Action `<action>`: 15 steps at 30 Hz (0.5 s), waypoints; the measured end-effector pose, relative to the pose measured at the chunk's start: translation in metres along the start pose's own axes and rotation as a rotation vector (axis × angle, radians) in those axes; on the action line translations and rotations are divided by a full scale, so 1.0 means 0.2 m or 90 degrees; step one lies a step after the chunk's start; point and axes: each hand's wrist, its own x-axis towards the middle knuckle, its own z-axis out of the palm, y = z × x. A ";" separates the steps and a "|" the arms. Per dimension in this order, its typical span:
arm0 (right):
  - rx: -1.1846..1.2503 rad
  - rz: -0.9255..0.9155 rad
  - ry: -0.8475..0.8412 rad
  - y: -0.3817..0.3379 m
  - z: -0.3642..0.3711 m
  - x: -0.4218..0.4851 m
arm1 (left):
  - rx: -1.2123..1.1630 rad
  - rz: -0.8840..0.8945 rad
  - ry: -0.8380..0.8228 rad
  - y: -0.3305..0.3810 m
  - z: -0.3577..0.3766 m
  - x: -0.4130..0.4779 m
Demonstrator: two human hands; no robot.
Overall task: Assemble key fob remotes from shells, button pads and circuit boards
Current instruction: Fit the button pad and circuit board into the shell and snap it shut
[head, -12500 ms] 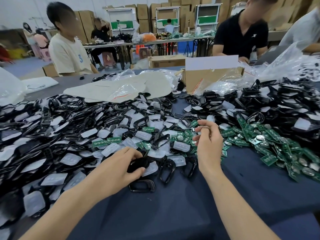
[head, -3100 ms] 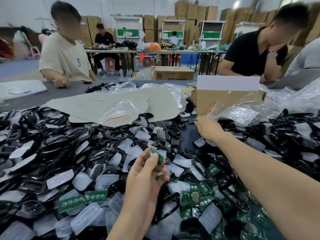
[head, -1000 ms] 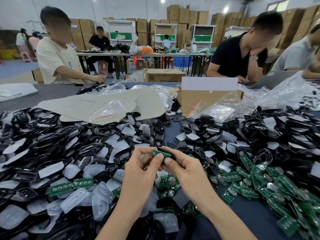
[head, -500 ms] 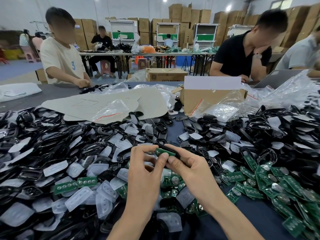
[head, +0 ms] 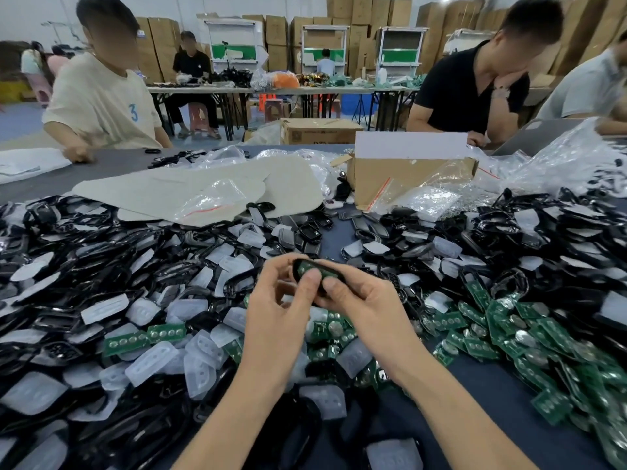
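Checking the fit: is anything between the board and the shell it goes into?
Nothing visible. The board already lies inside the shell, which the left hand and the right hand both grip. Their thumbs cover part of the board, so that part cannot be checked.

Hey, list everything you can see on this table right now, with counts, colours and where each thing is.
Shells: many, black, heaped left and right.
Button pads: many, translucent white, scattered among shells.
Circuit boards: many, green, mostly front right.
Cardboard box: one, brown, far centre-right.
Plastic bags: several, clear, around the box.
Held shell: one, black, green board inside, between both hands.
Left hand: one, grips held shell.
Right hand: one, grips held shell.
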 end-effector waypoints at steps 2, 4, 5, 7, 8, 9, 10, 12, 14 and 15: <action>0.003 -0.004 -0.013 -0.01 0.02 -0.01 | 0.030 0.002 -0.021 0.00 0.01 -0.01; -0.001 0.007 -0.027 -0.03 0.03 -0.03 | 0.076 0.026 -0.029 0.00 0.01 -0.01; -0.013 0.020 -0.035 -0.05 0.02 -0.04 | 0.082 0.040 -0.028 0.00 0.00 -0.02; -0.089 0.057 -0.051 -0.10 -0.02 -0.06 | 0.055 0.064 -0.017 0.02 -0.01 -0.03; -0.166 0.074 -0.061 -0.14 -0.05 -0.08 | 0.038 0.067 -0.003 0.03 -0.02 -0.03; -0.259 0.087 -0.073 -0.18 -0.10 -0.11 | 0.026 0.066 0.010 0.04 -0.03 -0.03; -0.349 0.100 -0.090 -0.22 -0.15 -0.14 | 0.013 0.063 0.019 0.04 -0.04 -0.03; -0.493 0.148 -0.144 -0.29 -0.25 -0.21 | -0.018 0.053 0.024 0.05 -0.05 -0.03; -0.602 0.221 -0.216 -0.33 -0.32 -0.29 | -0.033 0.047 0.021 0.06 -0.05 -0.04; -0.649 0.248 -0.253 -0.33 -0.34 -0.34 | -0.034 0.045 0.017 0.06 -0.05 -0.04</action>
